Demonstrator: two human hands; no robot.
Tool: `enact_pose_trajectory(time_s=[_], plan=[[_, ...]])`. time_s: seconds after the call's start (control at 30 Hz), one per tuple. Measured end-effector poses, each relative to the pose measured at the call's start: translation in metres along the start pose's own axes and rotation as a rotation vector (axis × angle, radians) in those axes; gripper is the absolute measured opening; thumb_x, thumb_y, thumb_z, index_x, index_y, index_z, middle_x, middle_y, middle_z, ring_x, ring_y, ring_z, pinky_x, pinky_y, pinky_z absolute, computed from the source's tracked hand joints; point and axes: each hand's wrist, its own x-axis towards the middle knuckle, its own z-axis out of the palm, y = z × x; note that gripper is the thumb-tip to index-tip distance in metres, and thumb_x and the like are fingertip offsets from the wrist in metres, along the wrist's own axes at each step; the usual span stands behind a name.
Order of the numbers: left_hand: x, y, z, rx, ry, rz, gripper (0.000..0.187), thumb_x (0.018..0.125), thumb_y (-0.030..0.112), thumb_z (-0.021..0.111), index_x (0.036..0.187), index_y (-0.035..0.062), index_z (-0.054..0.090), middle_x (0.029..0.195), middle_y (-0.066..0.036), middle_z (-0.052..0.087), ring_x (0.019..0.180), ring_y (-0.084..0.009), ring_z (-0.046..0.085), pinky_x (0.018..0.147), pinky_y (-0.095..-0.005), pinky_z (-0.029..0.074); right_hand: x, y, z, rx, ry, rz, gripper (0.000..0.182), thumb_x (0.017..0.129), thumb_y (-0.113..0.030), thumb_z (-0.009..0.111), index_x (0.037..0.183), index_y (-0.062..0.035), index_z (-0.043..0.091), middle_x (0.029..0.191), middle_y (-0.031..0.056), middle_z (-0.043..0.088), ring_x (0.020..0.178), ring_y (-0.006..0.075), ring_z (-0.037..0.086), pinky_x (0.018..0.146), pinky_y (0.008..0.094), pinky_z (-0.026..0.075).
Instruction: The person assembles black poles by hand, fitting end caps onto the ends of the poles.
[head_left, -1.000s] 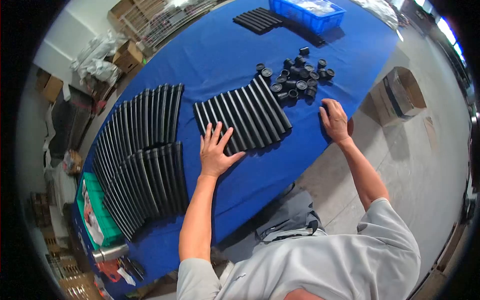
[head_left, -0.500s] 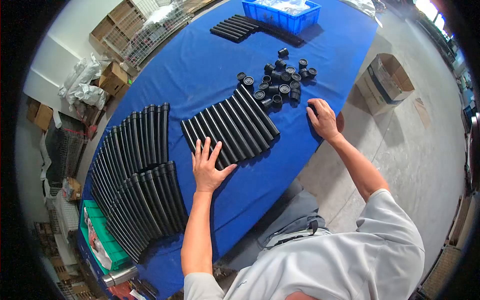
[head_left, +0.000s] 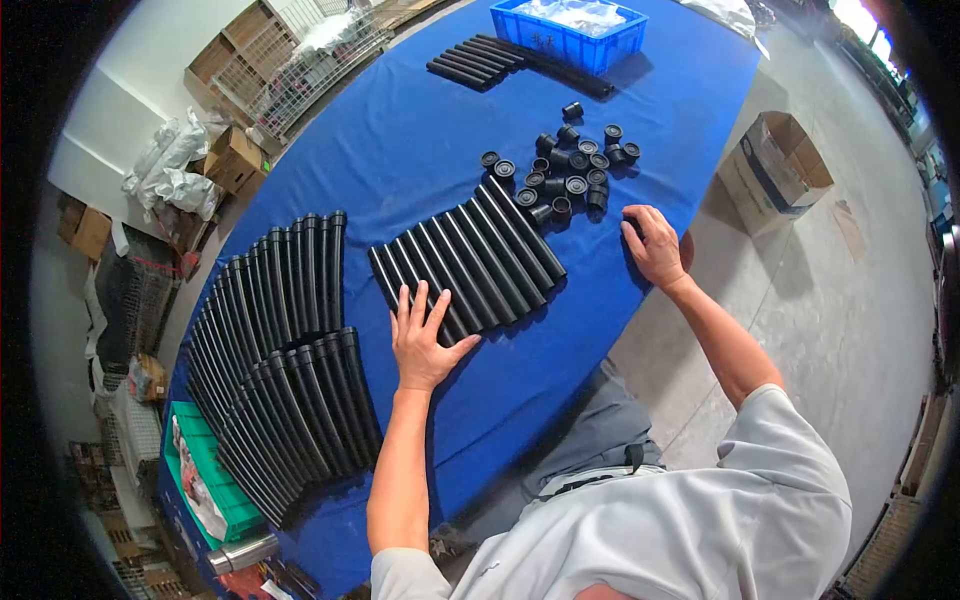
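The left hand [head_left: 425, 340] lies flat, fingers spread, on a row of black tubes [head_left: 470, 258] on the blue bench [head_left: 400, 130]. The right hand [head_left: 655, 245] rests curled just beside black caps [head_left: 570, 165]; whether it holds anything cannot be told. More tubes [head_left: 280, 340] lie leftward.

Brightness: even, bright indoor light.
Source: glare from windows at the upper right edge, far beyond the right hand [head_left: 655, 245].
Shadows: soft, short, under hands and black tubes [head_left: 470, 260] on the table [head_left: 400, 130].
Distortion: strong fisheye, dark vignette ring.
Focus: centre sharp, rim smeared.
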Motion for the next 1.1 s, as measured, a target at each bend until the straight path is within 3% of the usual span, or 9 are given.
enact_pose_trajectory(time_s=[0.3, 0.73, 0.87, 0.9, 0.93, 1.0, 1.03, 1.1], plan=[[0.002, 0.003, -0.004, 0.014, -0.034, -0.021, 0.086, 0.07, 0.069, 0.081, 0.14, 0.0231, 0.065, 0.16, -0.01, 0.044, 0.151, -0.0395, 0.031, 0.121, -0.0587, 0.029, -0.001, 0.003, 0.002, -0.014, 0.019, -0.021, 0.019, 0.093, -0.013, 0.067, 0.108, -0.003, 0.064, 0.106, 0.0152, 0.068, 0.1, 0.0341, 0.066, 0.088, 0.0417, 0.052], [0.002, 0.004, -0.005, 0.001, -0.029, -0.025, 0.086, 0.071, 0.071, 0.078, 0.141, 0.0249, 0.063, 0.16, -0.01, 0.044, 0.152, -0.0384, 0.031, 0.119, -0.062, 0.029, 0.0, -0.001, -0.001, -0.015, 0.014, -0.016, 0.019, 0.093, -0.015, 0.066, 0.108, -0.0027, 0.065, 0.105, 0.0152, 0.068, 0.099, 0.0347, 0.065, 0.089, 0.0424, 0.052], [0.0, 0.002, -0.003, 0.007, -0.027, -0.03, 0.086, 0.072, 0.077, 0.074, 0.141, 0.0279, 0.063, 0.16, -0.009, 0.044, 0.153, -0.0371, 0.03, 0.116, -0.0678, 0.032, 0.003, -0.002, -0.01, 0.238, -0.065, 0.107, 0.016, 0.094, -0.014, 0.067, 0.104, -0.0006, 0.068, 0.1, 0.0144, 0.069, 0.094, 0.0281, 0.069, 0.084, 0.0367, 0.053], [0.0, 0.004, -0.006, 0.004, -0.031, -0.036, 0.085, 0.072, 0.074, 0.076, 0.141, 0.0261, 0.063, 0.16, -0.01, 0.044, 0.152, -0.0374, 0.031, 0.117, -0.066, 0.03, 0.002, 0.006, -0.008, 0.346, -0.083, 0.207, 0.015, 0.094, -0.013, 0.069, 0.098, 0.0008, 0.069, 0.094, 0.0121, 0.07, 0.088, 0.0219, 0.068, 0.079, 0.0326, 0.051], [0.002, 0.007, -0.009, 0.002, -0.033, -0.038, 0.084, 0.072, 0.071, 0.078, 0.14, 0.0243, 0.064, 0.159, -0.011, 0.045, 0.152, -0.0377, 0.032, 0.118, -0.0642, 0.029, 0.005, 0.002, -0.013, 0.494, -0.113, 0.395, 0.015, 0.092, -0.013, 0.07, 0.091, 0.0016, 0.069, 0.087, 0.0098, 0.069, 0.083, 0.0192, 0.065, 0.076, 0.0306, 0.05], [0.0, 0.004, -0.004, 0.02, -0.021, -0.025, 0.086, 0.071, 0.072, 0.077, 0.141, 0.0245, 0.063, 0.158, -0.011, 0.046, 0.151, -0.0386, 0.033, 0.116, -0.0663, 0.032, -0.01, -0.022, -0.038, 0.437, -0.227, 0.294, 0.013, 0.091, -0.013, 0.071, 0.087, -0.0001, 0.07, 0.082, 0.008, 0.069, 0.079, 0.0183, 0.065, 0.074, 0.0308, 0.05], [0.001, 0.003, -0.005, 0.027, -0.012, -0.021, 0.086, 0.071, 0.072, 0.078, 0.141, 0.0245, 0.063, 0.158, -0.011, 0.046, 0.151, -0.0389, 0.033, 0.115, -0.0664, 0.033, -0.024, -0.049, -0.052, 0.522, -0.403, 0.032, 0.014, 0.09, -0.015, 0.072, 0.084, -0.0027, 0.071, 0.079, 0.0084, 0.068, 0.076, 0.0191, 0.064, 0.07, 0.0331, 0.05], [0.001, 0.004, -0.006, 0.025, -0.015, -0.011, 0.086, 0.07, 0.072, 0.078, 0.141, 0.0246, 0.064, 0.158, -0.012, 0.046, 0.151, -0.0396, 0.033, 0.114, -0.0672, 0.034, -0.07, -0.093, -0.068, 0.534, -0.914, -0.268, 0.018, 0.089, -0.022, 0.073, 0.084, -0.0051, 0.071, 0.079, 0.0129, 0.067, 0.077, 0.029, 0.066, 0.069, 0.0418, 0.052]])
